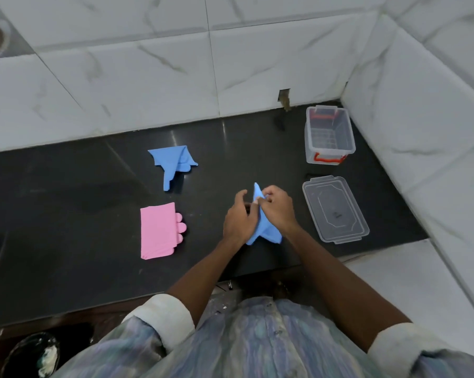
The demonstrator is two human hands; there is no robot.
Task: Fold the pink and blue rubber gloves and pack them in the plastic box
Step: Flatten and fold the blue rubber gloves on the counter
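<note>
A blue rubber glove (266, 230) is held up off the black counter (66, 203) between both hands. My right hand (278, 210) pinches its upper part, and my left hand (237, 218) grips it from the left side. A second blue glove (171, 162) lies crumpled on the counter further back. A pink glove (158, 230) lies folded flat at the left, its fingertips poking out to the right. The clear plastic box (330, 135) with orange latches stands open and empty at the back right.
The box's clear lid (335, 208) lies flat on the counter just right of my hands. White marble-tiled walls close off the back and the right side. A dark bowl (31, 356) with white paste sits below the counter's front edge at the lower left.
</note>
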